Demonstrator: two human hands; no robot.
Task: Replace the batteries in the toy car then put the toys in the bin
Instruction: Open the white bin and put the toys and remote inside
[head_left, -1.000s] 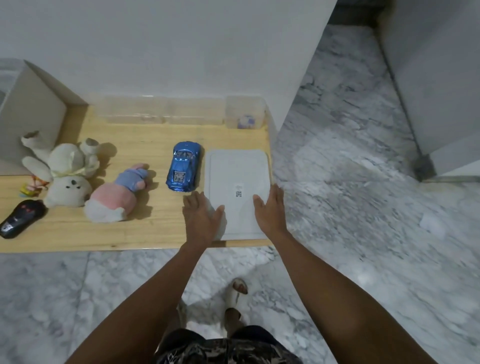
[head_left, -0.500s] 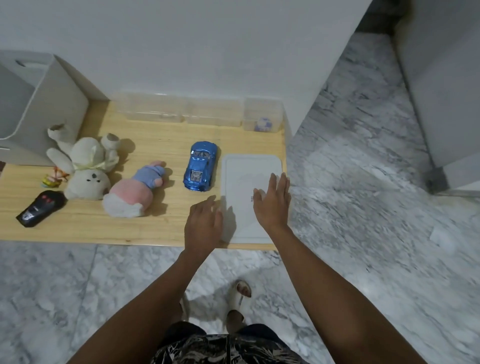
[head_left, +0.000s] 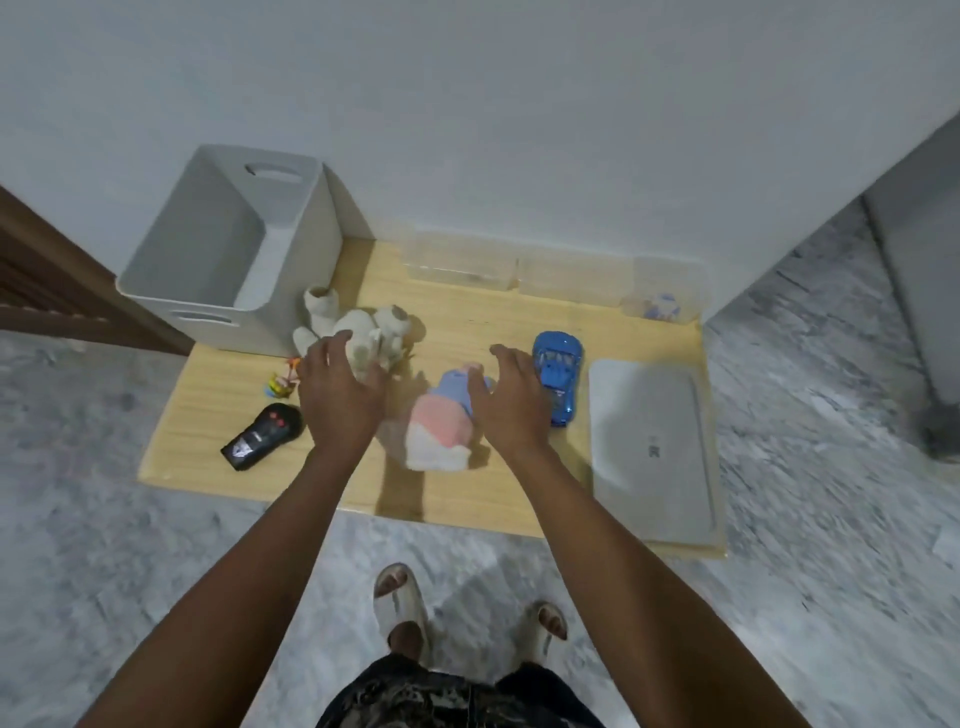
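the glossy blue plastic toy car (head_left: 558, 375) lies on the light wooden tabletop (head_left: 519, 312), nose pointing away, just right of the right hand (head_left: 511, 400), the nearer one; both it and the left hand (head_left: 340, 397) hover spread and empty.

Our arms are bare from the lower edge of the view right up to the wrists, with no sleeve on either one. Our left hand (head_left: 340, 395) and right hand (head_left: 511, 397) carry no glove, ring, watch or band that we can make out, though the view is somewhat blurred. Below them we wear dark shorts (head_left: 457, 696) printed with a pale, irregular pattern on black. On our feet are light-coloured open-toed slide sandals, one on the left foot (head_left: 402, 597) and one on the right foot (head_left: 545, 626), each with a broad strap and toes showing at the front.
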